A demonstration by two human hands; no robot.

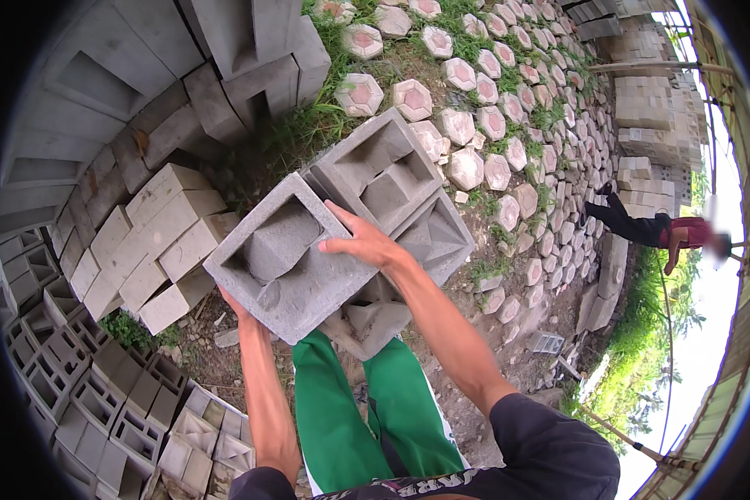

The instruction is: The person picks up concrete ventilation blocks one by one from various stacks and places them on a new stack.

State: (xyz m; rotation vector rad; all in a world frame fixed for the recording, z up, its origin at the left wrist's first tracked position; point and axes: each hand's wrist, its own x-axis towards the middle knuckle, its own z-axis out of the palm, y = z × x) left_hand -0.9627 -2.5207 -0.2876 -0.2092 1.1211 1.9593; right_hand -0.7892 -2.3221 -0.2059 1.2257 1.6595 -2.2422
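Grey concrete block [279, 258], green trousers [341, 417], pink-centred hexagonal pavers [475, 108], green grass [316, 125]

1. Stacked grey blocks [391, 179] stand just beyond the held hollow block [283, 258], closing the way ahead.
2. Pale bricks [154, 242] crowd the left.
3. Bare ground [516, 367] lies free rightward.

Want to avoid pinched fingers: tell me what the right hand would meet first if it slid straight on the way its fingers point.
The right hand points left across the held grey block. It would likely first meet the raised wedge in that block's hollow, though depth is unclear.
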